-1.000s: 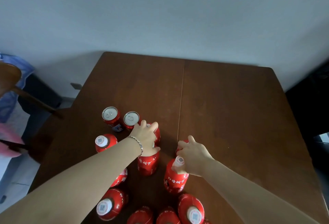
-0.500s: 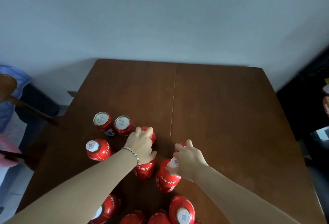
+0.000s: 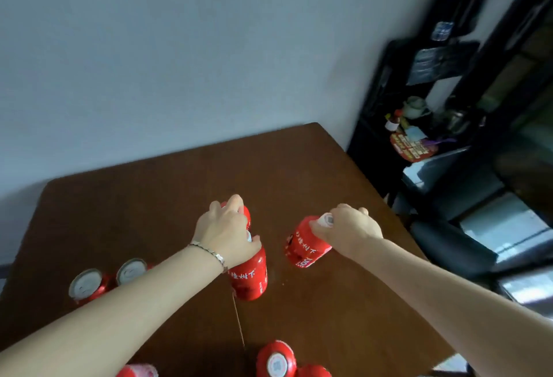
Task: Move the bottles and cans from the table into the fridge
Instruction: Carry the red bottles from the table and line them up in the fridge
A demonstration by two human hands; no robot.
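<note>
Blur smears everything, so the white lettering on the red wrappers is unreadable. My left grip is curled over the near bottle, hiding its cap and shoulder. Past my knuckles only a red sliver of a far bottle shows. My fingertips curve over it, but I cannot tell how firmly they hold it. A thin bracelet sits on that wrist. My right grip pinches the neck of a tilted bottle, whose white cap peeps out beside my fingers. Whatever lies behind that hand is hidden. I cannot tell whether either held bottle's base touches the table or hangs just above it.

Each bottle is squat and rounded, wrapped in red with white characters and topped by a white cap. At the bottom edge a fourth bottle shows its cap with a small square mark. A fifth bottle just beside it is cut down to a red hump, and a sixth bottle at lower left is cropped too. The first can and second can, red with silver tops, stand side by side left of my left forearm, which partly covers them.

Counted: six bottles and two cans, all at the brown wooden table. A black shelf on the right holds small clutter too dim to name.
</note>
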